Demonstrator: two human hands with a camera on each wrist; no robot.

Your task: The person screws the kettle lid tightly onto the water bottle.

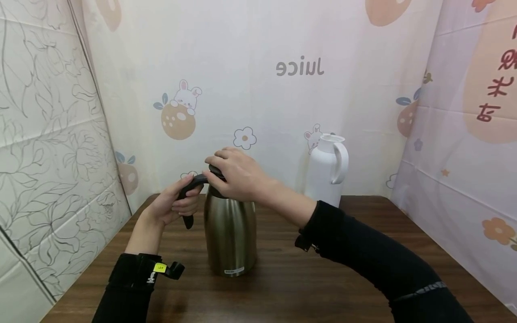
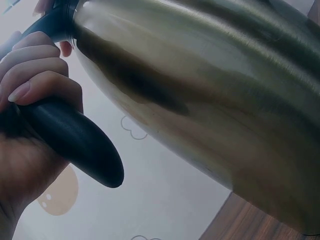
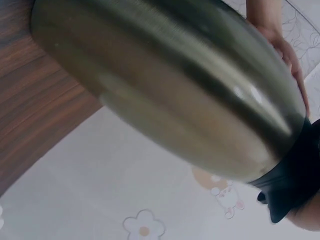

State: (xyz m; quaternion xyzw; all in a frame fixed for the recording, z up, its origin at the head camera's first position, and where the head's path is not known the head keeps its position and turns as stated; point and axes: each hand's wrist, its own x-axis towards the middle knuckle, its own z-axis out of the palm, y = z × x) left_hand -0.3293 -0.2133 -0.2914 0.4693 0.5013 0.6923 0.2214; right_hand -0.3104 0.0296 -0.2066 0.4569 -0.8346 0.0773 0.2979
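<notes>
A metallic gold-brown thermos jug (image 1: 231,237) with a black handle (image 1: 188,221) and a black top stands upright on the wooden table. My left hand (image 1: 173,204) grips the handle, its fingers curled round it; in the left wrist view the handle's lower end (image 2: 95,147) sticks out below the fingers. Over the jug's top lies my right hand (image 1: 240,175), with thumb and fingers round the black lid (image 1: 216,171), most of which it hides. The right wrist view shows the jug's body (image 3: 175,85) and its black spout (image 3: 280,197).
A white jug (image 1: 323,179) with a side handle stands at the back right of the table (image 1: 291,278). Printed curtains (image 1: 258,98) hang behind the table and along both sides. A white label (image 1: 234,271) marks the metallic jug's base.
</notes>
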